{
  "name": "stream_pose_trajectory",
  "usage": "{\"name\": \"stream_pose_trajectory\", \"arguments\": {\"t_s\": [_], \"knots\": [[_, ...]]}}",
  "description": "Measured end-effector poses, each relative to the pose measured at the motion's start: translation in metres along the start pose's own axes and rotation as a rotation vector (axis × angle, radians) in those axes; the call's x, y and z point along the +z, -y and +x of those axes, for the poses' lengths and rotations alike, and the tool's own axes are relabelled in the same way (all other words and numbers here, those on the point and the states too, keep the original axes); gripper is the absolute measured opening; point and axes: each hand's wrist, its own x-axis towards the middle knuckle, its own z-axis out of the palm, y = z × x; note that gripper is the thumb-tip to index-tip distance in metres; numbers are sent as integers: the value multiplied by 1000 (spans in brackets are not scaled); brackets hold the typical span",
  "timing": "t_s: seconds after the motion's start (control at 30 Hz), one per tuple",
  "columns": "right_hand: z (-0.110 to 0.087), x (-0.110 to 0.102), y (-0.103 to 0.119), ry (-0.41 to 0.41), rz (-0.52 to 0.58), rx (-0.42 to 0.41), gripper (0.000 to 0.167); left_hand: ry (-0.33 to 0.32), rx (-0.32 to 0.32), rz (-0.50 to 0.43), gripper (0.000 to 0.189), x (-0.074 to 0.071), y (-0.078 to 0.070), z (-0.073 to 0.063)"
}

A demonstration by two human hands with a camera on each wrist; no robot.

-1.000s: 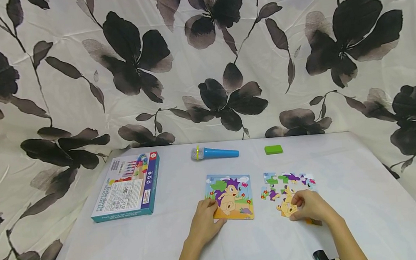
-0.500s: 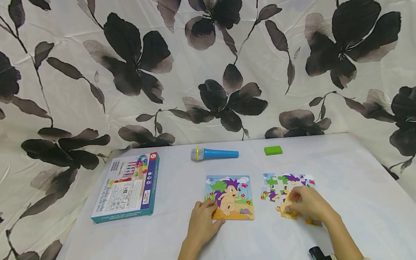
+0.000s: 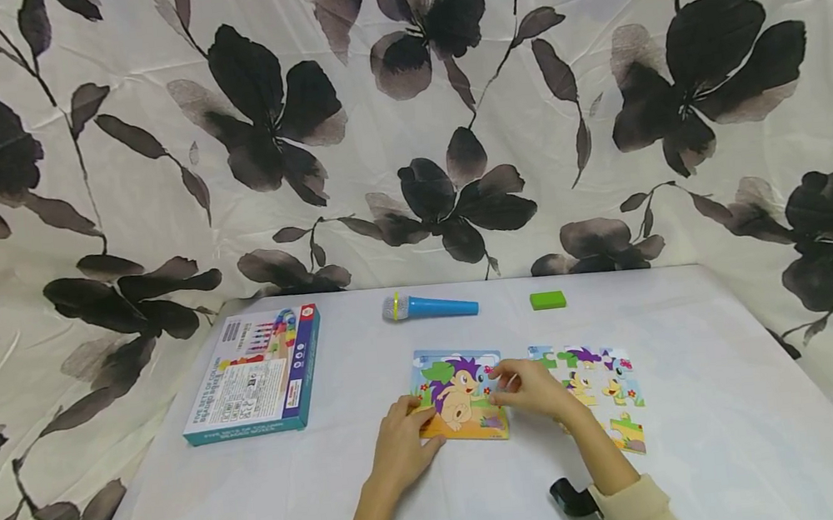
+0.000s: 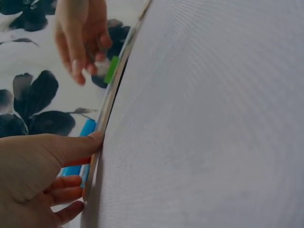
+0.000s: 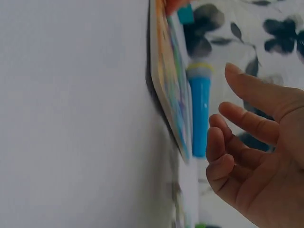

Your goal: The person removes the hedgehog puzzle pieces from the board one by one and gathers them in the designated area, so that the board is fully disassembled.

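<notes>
My left hand (image 3: 401, 441) grips the left side of a square puzzle board (image 3: 469, 418) with a purple-haired hedgehog picture. In the left wrist view its thumb lies against the board's edge. My right hand (image 3: 530, 387) hovers around the board's right edge in the head view. The right wrist view shows that hand (image 5: 261, 152) with thumb and fingers apart and nothing between them. Right of the board lie several loose jigsaw pieces (image 3: 627, 432) bearing parts of a similar picture. My right hand and forearm hide some of these.
A blue toy microphone (image 3: 439, 305) lies behind the board, with a small green block (image 3: 548, 301) to its right. At the left is a flat printed box (image 3: 254, 372). A floral cloth (image 3: 434, 124) hangs behind the white table (image 3: 260, 509).
My right hand has moved left from the loose pieces to the board's right edge, uncovering pieces on the right. My left hand stays at the board's left side.
</notes>
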Motion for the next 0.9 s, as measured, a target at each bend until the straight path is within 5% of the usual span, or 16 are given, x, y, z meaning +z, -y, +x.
{"name": "stream_pose_trajectory", "arguments": {"t_s": [0.27,0.47,0.9], "knots": [[29,36,21,109,32,-96,32,4,2,-18,39,-3,1,1],[39,55,33,153,11,-66,36,-18,-3,-43,41,-4,3,2],[46,73,44,101,-175,-53,37,-72,-44,-17,60,-3,7,2]]}}
